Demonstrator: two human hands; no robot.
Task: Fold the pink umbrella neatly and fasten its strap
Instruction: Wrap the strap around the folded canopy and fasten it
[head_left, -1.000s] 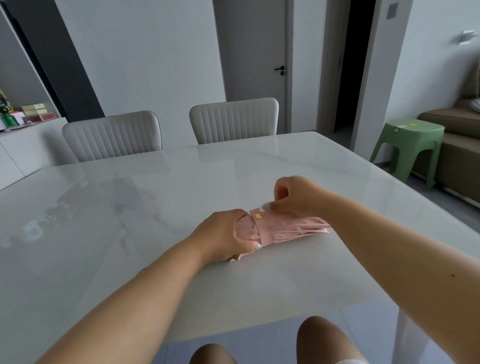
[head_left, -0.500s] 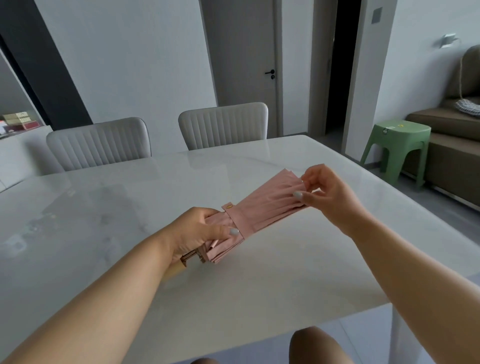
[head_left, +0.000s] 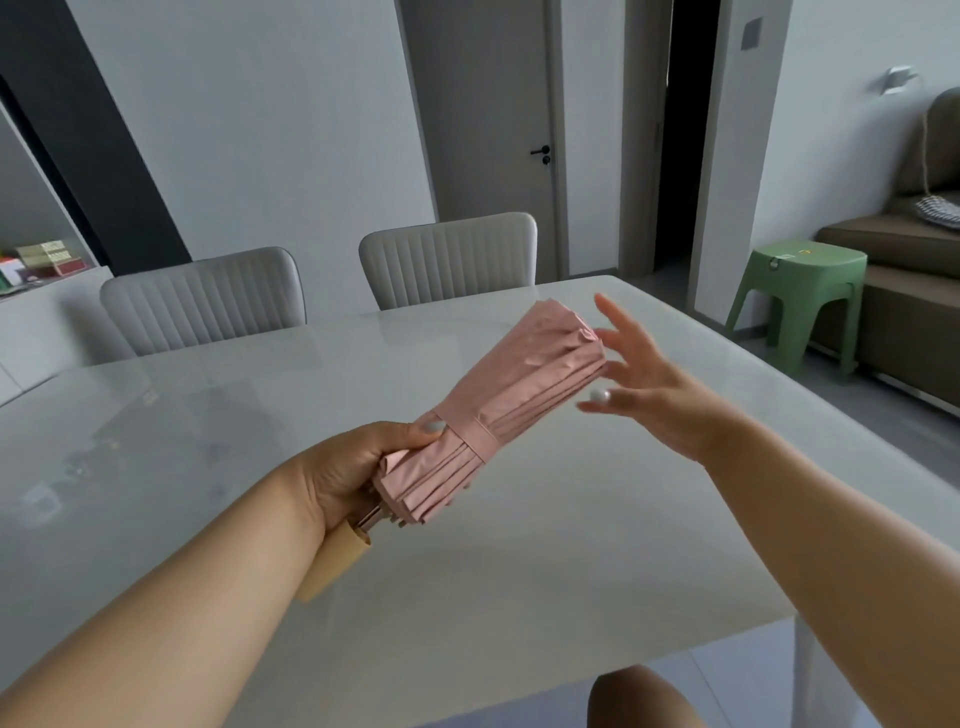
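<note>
Umbrella: the pink umbrella (head_left: 524, 395) is held tilted above the surface (head_left: 519, 561), tip end raised away from the person, pleats gathered.
Strap: the strap (head_left: 470, 434) is seen wrapped round the folds near the lower end; its fastening is judged done, though no snap is visible.
Left grip: the left hand (head_left: 353, 467) is closed round the lower folds, the wooden handle (head_left: 332, 564) being left free below the wrist.
Right grip: the right hand (head_left: 652, 387) is spread open, holding nothing, just beside the tip, probably for tidying.

bare forearms, no sleeves; pale polished nails on hands (head_left: 358, 467).
</note>
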